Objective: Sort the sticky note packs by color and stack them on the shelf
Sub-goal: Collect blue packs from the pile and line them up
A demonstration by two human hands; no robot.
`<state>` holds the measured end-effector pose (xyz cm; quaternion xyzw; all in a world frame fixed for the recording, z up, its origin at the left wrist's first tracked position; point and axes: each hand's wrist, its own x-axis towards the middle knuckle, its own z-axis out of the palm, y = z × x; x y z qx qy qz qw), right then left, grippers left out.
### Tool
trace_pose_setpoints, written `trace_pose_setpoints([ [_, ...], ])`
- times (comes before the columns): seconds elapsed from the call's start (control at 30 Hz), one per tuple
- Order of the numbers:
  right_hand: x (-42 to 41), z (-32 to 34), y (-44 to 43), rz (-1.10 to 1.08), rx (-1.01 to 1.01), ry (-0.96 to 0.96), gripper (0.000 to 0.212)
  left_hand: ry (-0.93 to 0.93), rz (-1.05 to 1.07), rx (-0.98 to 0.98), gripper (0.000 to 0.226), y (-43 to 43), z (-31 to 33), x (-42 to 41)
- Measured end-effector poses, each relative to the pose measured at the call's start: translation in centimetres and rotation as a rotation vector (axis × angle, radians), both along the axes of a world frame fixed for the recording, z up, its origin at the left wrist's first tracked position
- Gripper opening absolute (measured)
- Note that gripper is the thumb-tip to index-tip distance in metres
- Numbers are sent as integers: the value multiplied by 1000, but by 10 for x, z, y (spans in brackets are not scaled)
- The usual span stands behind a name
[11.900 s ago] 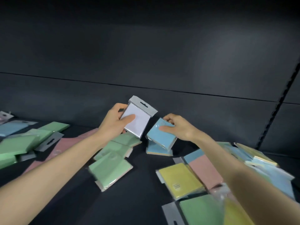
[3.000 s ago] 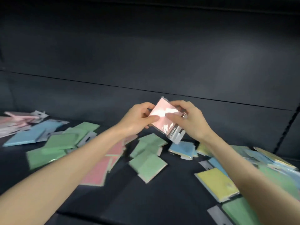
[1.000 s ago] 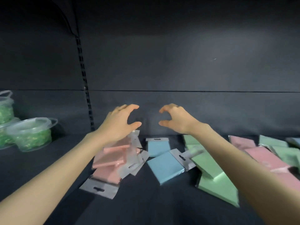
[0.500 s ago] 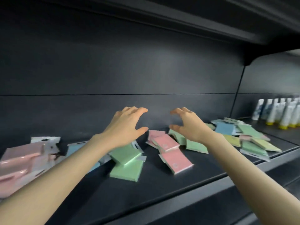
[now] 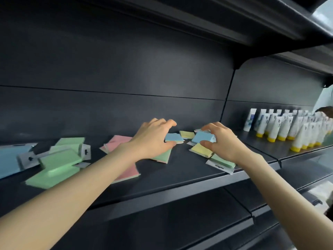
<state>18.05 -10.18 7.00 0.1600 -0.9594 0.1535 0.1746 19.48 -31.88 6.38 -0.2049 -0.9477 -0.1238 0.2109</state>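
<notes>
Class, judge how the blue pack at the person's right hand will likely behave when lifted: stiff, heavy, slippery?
The blue pack looks like a thin, square-edged block, so probably stiff and light. Its wrapper seems to be clear film, so it may slip in the pinch of the right hand.

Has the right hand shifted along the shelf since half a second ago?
Yes: the right hand went rightward toward the upright seam, its fingers now pinching a blue pack.
</notes>
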Motion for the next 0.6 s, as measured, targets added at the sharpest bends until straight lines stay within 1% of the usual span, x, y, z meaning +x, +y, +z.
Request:
trace_pose_setpoints([
  [0.13,-32,-2,31,-15,0,-10,43,-13,-15,-21,51,32,-1,-32],
  [0.37,-111,-12,67,-38,13,-38,44,-59,-32,-14,50,67,-10,-105],
  [0.47,-146,-18,80,-39,47,-71,45,-112,-28,-18,50,79,-14,-140],
  [0.6,-185,-24,98,-57,32,-86,44,-160,-43,-22,50,99,-15,-182],
])
